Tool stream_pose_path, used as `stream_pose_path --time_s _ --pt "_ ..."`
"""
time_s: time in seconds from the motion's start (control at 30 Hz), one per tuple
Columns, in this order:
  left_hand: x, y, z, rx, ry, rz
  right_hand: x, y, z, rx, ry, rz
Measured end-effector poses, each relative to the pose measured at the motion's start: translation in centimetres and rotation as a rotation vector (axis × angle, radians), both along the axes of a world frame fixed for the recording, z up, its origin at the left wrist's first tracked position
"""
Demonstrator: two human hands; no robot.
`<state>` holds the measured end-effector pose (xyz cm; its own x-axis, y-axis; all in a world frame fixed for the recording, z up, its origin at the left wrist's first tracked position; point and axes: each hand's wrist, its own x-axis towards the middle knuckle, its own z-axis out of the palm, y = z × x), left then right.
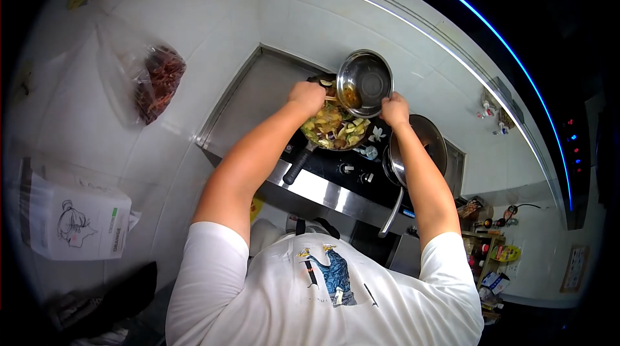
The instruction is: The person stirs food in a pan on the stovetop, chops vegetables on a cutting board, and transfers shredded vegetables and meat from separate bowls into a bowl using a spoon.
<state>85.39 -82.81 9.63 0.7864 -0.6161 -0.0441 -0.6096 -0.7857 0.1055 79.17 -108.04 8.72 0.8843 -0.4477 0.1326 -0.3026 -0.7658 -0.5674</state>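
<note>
Shiny round stainless-steel bowl (376, 78) is gripped at lower R rim by R hand (395, 110), fingers curled narrow around edge; bowl is held tilted above back R part of dark round frying pan w/ long black handle (298, 165), inside turned to cam. Wet brown-yellow residue (351, 95) is seen in bowl's lower L side. By L hand (307, 96), fingers bunched over pan's back L edge, a thin pale wooden stick (330, 98) is apparently held; whether it's one or a pair can't be told. Pan is filled w/ chopped yellow-green veg & dark bits (336, 133), & is set on L side of black glossy hob (325, 164). On R side, a silver pan w/ long metal handle (391, 215) is topped by a dark see-through round lid (434, 141), partly hidden by R forearm. On L wall, clear plastic bag of dark-red stuff (160, 84) is hung above white printed bag (81, 217).
</note>
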Motion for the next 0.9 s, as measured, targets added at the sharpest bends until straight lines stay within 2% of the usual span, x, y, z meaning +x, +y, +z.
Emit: stream_pose_path --time_s 0.03,0.1,0.2,0.3,0.63,0.73,0.8,0.9 --pt "0.0 0.1 0.0 0.001 0.002 0.0 -0.1 -0.1 -0.6 -0.299 -0.163 0.094" --pt "0.0 0.5 -0.2 -0.003 0.018 -0.052 -0.4 0.4 -0.8 -0.327 -0.185 0.122" --pt "-0.2 0.8 -0.5 -0.015 0.004 -0.004 -1.5 2.4 -0.1 -0.44 -0.248 0.193" --pt "-0.7 1.3 -0.2 -0.027 -0.004 0.008 -2.1 3.3 -0.1 -0.499 -0.115 0.207" --pt "-1.7 2.9 0.7 -0.014 -0.03 0.02 -2.9 3.2 1.3 -0.447 -0.135 0.127" --pt "-1.8 3.5 0.9 -0.032 -0.07 0.002 -2.7 2.4 -0.2 -0.399 -0.241 0.086" --pt "-2.4 3.7 0.7 -0.047 -0.076 0.028 -3.4 2.4 -1.7 -0.382 -0.132 0.059" --pt "-2.7 4.1 0.8 -0.004 -0.069 0.0 -4.0 2.2 -2.4 -0.318 -0.239 0.001"
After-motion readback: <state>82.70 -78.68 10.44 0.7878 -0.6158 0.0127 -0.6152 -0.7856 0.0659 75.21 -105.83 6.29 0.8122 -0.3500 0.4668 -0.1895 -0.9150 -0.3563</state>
